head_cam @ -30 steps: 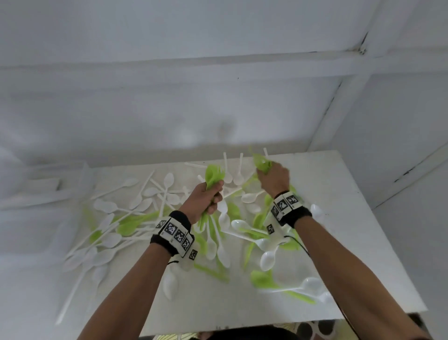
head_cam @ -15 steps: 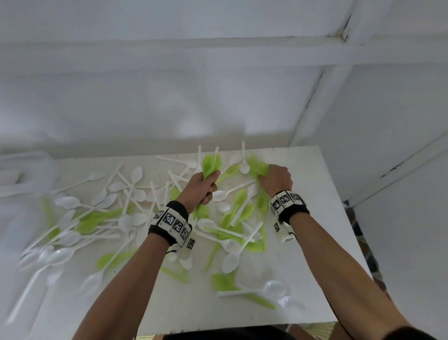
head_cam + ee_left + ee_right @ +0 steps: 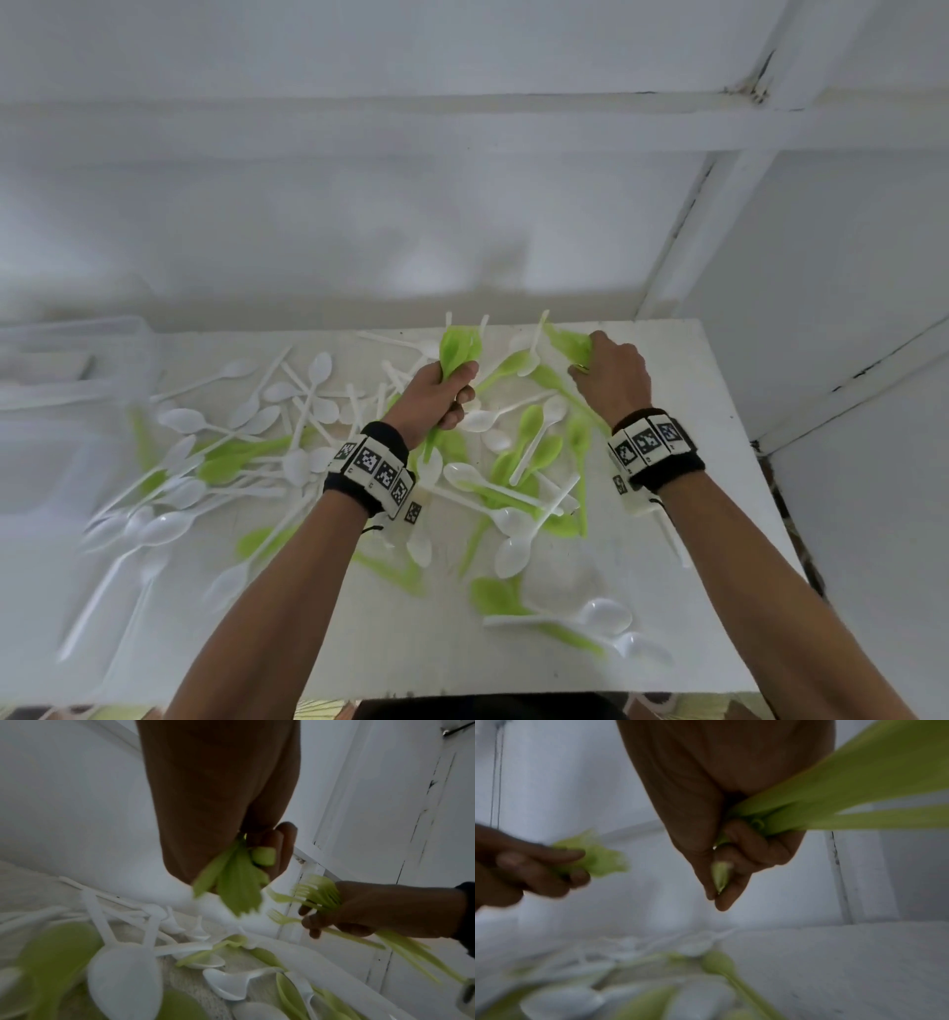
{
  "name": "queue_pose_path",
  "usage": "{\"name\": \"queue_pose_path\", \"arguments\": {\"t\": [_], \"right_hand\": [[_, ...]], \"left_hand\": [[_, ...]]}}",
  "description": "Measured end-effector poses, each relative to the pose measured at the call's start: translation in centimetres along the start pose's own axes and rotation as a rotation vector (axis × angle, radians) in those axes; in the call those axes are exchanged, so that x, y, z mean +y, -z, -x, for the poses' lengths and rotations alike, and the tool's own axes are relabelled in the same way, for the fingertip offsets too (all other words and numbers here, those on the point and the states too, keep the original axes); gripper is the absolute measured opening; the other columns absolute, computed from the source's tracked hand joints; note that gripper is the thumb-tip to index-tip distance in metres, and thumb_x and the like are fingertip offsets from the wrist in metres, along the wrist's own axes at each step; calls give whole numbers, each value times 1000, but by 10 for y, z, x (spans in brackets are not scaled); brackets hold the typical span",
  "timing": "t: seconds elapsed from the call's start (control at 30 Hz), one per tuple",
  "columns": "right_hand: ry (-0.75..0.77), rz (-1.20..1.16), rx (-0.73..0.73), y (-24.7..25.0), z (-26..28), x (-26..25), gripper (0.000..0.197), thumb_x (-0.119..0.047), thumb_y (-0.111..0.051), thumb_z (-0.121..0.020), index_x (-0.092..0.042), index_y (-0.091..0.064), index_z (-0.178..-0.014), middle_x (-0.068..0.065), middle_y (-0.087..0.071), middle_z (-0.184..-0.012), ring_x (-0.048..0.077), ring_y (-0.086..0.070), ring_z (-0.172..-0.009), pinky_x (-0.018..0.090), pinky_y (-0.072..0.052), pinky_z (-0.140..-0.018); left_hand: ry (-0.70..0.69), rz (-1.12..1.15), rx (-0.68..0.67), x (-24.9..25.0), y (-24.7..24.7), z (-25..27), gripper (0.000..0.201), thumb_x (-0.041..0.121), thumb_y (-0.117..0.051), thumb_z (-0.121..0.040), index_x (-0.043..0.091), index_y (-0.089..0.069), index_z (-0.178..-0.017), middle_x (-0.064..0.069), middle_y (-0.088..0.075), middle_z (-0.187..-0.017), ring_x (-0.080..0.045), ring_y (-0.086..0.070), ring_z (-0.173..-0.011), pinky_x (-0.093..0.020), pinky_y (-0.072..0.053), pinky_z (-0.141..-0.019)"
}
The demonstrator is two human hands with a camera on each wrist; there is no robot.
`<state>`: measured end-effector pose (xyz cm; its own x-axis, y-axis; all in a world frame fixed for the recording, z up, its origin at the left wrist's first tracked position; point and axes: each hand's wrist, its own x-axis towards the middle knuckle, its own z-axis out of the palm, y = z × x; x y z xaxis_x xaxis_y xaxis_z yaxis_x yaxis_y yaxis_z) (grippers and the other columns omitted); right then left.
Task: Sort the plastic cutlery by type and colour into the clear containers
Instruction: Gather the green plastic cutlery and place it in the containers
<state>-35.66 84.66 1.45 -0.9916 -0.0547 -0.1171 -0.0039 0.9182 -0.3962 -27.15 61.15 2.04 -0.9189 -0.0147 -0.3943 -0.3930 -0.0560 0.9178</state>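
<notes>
Green and white plastic spoons [image 3: 513, 519] and forks lie mixed on the white table [image 3: 693, 370]. My left hand [image 3: 436, 395] grips a bunch of green spoons [image 3: 458, 349] above the middle of the pile; their handle ends stick out below the fist [image 3: 231, 890]. To its right, my right hand [image 3: 611, 375] grips a bunch of green forks [image 3: 570, 343], with the tines [image 3: 318, 892] showing in the left wrist view and the handles [image 3: 847, 801] in the right wrist view. The clear containers [image 3: 77, 360] stand blurred at the far left.
White spoons [image 3: 174, 524] spread across the table's left half. A green and white group [image 3: 590, 616] lies near the front right edge. A white wall with a ledge rises behind the table. The table's right edge borders a white panel.
Both hands keep their green bunches. The right hand has shifted slightly right, away from the left hand. The head view has turned, so the pile sits differently in frame.
</notes>
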Motion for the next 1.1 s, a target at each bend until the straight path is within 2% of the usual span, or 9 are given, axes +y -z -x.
{"name": "queue_pose_path", "arguments": {"t": [0.07,0.13,0.2,0.37,0.47,0.6,0.77,0.97,1.1], "right_hand": [[55,-209,5,6,7,-15,34,-32,-70,-89,-12,-64,-117,15,-69,-99,36,-62,-98,37,-45,-80],[119,-397,-27,7,15,-40,19,-32,-70,-89,-16,-75,-96,4,-76,-85,24,-69,-80,35,-50,-79],[106,-627,-119,3,27,-71,23,-36,-68,-92,-16,-77,-86,-3,-77,-81,13,-65,-61,26,-48,-65],[52,-1022,-266,-27,47,-140,29,-30,-67,-97,-2,-73,-99,4,-71,-79,12,-51,-52,22,-34,-47],[97,-1057,-213,-49,56,-174,15,-22,-71,-94,-7,-72,-94,2,-69,-71,14,-50,-49,19,-35,-45],[87,-1039,-183,-71,64,-211,20,-23,-74,-92,-3,-73,-93,6,-68,-72,14,-51,-50,18,-36,-44],[-64,-1205,-282,-92,73,-250,23,-20,-76,-90,0,-75,-101,9,-67,-83,12,-48,-50,21,-32,-43],[-54,-1087,-42,-114,76,-292,10,-24,-82,-81,-15,-78,-78,5,-67,-64,14,-52,-46,22,-39,-44],[-48,-1149,-81,-124,83,-320,12,-13,-78,-82,0,-76,-83,6,-70,-66,9,-58,-44,17,-41,-41]], "left_hand": [[-21,29,-11,0,9,5,19,30,-55,-104,11,-52,-102,3,-45,-69,-12,-33,-46,-20,-26,-42],[-39,59,-31,1,19,9,19,27,-58,-102,9,-54,-104,1,-48,-71,-15,-40,-47,-22,-31,-44],[-54,92,-50,3,30,13,17,24,-63,-100,8,-57,-103,-3,-56,-73,-19,-53,-51,-24,-42,-47],[-100,102,-33,9,70,24,31,28,-62,-100,3,-60,-116,-8,-66,-85,-22,-60,-56,-25,-44,-48],[-111,73,-12,10,97,27,31,30,-51,-106,5,-65,-118,-4,-66,-84,-19,-57,-56,-25,-41,-46],[-138,107,27,7,134,33,29,27,-47,-107,8,-66,-118,-5,-67,-86,-20,-64,-63,-25,-43,-48],[-60,211,-28,2,178,42,32,30,-52,-105,12,-66,-126,-15,-74,-105,-30,-72,-86,-31,-56,-69],[-65,321,34,-6,223,44,28,22,-53,-105,1,-61,-123,-24,-72,-112,-38,-73,-93,-44,-59,-86],[-88,380,1,-7,240,48,29,15,-58,-102,-1,-66,-125,-23,-70,-117,-42,-70,-104,-46,-57,-89]]}}
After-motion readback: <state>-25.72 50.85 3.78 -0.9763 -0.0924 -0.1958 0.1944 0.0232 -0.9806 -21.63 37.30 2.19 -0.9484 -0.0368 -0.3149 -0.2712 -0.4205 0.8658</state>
